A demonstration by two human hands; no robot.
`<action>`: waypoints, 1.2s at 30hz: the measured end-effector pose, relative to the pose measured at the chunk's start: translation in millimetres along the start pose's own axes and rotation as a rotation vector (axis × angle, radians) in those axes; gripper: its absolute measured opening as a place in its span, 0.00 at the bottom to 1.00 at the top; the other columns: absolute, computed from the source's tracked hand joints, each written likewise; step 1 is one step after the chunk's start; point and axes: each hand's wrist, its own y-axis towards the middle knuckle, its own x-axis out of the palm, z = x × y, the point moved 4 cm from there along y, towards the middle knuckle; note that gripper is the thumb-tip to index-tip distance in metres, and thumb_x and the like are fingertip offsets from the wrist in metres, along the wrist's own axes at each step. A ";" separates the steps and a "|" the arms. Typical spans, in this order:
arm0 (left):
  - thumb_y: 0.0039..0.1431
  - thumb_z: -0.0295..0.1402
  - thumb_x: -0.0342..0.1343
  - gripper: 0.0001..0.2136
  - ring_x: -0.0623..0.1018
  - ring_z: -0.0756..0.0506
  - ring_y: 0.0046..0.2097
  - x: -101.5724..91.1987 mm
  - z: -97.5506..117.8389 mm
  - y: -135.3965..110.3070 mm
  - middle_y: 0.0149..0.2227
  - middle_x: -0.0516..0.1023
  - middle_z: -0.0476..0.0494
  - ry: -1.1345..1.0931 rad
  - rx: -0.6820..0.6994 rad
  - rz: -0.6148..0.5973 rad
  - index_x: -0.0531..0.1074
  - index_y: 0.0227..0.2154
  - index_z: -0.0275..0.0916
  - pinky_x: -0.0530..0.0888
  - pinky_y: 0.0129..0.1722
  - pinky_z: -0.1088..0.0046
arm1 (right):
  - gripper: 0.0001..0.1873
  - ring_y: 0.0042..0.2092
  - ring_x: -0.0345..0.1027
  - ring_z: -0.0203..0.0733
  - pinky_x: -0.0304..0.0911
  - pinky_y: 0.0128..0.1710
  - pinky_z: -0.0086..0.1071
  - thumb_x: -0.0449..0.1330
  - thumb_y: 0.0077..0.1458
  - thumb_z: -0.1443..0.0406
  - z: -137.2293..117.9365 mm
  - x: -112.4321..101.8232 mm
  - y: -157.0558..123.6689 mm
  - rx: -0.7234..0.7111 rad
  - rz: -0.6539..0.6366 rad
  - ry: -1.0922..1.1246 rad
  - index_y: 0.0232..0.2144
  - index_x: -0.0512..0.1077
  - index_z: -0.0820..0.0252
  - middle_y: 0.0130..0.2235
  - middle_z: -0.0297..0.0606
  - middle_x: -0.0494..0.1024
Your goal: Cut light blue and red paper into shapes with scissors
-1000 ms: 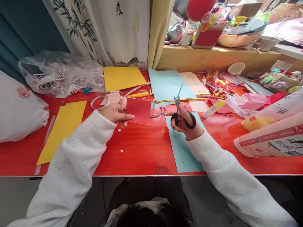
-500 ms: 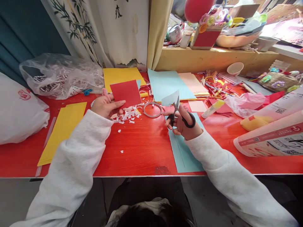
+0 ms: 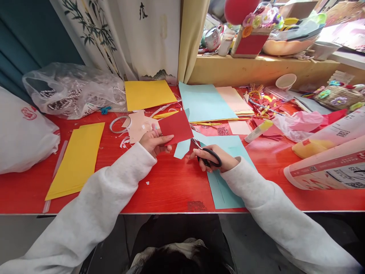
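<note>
My left hand [image 3: 154, 143] pinches a red paper square [image 3: 176, 128] by its lower left corner. A light blue paper piece [image 3: 182, 148] shows beneath and beside the red one. My right hand [image 3: 224, 159] has its fingers in the black handles of a pair of scissors [image 3: 214, 156]. Their blades reach toward the right edge of the red and blue papers; whether they touch is hard to see. Under the right hand lies a light blue sheet [image 3: 229, 190] with thin lines on it. Behind my left hand are a pink paper piece [image 3: 137, 127] and a tape roll [image 3: 120, 124].
Yellow sheets [image 3: 76, 160] lie at left, near a white bag [image 3: 25, 133] and a clear bag of beads [image 3: 74, 91]. Blue sheets [image 3: 208, 101] are stacked at the back. A glue stick [image 3: 259, 131], pink plastic [image 3: 299, 123] and large rolls [image 3: 327, 163] occupy the right.
My left hand has moved right with the red paper, toward the scissors. The right hand has lowered and turned the blades toward the papers. The pink piece and tape roll now show farther left.
</note>
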 end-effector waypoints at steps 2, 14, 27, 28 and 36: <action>0.40 0.23 0.63 0.08 0.72 0.55 0.18 -0.3 -0.5 0.8 0.22 0.75 0.50 -0.024 0.017 -0.004 0.74 0.28 0.33 0.71 0.16 0.83 | 0.32 0.14 0.56 0.29 0.41 0.11 0.25 0.56 0.41 0.42 0.4 0.0 0.8 -0.008 -0.001 0.025 0.30 0.71 0.67 0.15 0.33 0.68; 0.38 0.22 0.63 0.06 0.70 0.56 0.17 4.2 -8.4 -0.3 0.19 0.74 0.50 -0.023 -0.082 -0.062 0.75 0.25 0.31 0.67 0.14 0.84 | 0.31 0.15 0.58 0.30 0.40 0.11 0.24 0.54 0.44 0.42 4.0 0.5 3.3 0.008 -0.017 -0.016 0.31 0.71 0.65 0.17 0.35 0.68; 0.39 0.21 0.62 0.08 0.70 0.56 0.17 7.9 -13.2 -3.8 0.21 0.74 0.49 0.024 -0.175 -0.094 0.74 0.27 0.30 0.68 0.14 0.84 | 0.28 0.14 0.55 0.28 0.41 0.13 0.25 0.57 0.40 0.42 -1.2 1.9 -0.9 -0.030 -0.015 -0.061 0.18 0.65 0.63 0.14 0.33 0.67; 0.39 0.21 0.62 0.07 0.69 0.56 0.17 8.0 -13.3 -3.3 0.21 0.74 0.49 0.021 -0.171 -0.097 0.74 0.26 0.30 0.68 0.15 0.84 | 0.27 0.15 0.56 0.29 0.42 0.13 0.25 0.57 0.40 0.43 0.4 1.8 0.0 -0.047 -0.025 -0.068 0.18 0.65 0.63 0.15 0.34 0.68; 0.37 0.21 0.63 0.05 0.69 0.56 0.16 3.2 -11.4 0.7 0.18 0.72 0.49 0.023 -0.137 -0.024 0.74 0.22 0.30 0.67 0.14 0.85 | 0.28 0.17 0.59 0.30 0.48 0.16 0.26 0.56 0.41 0.42 2.4 1.6 0.9 -0.062 -0.025 -0.144 0.17 0.64 0.62 0.18 0.36 0.69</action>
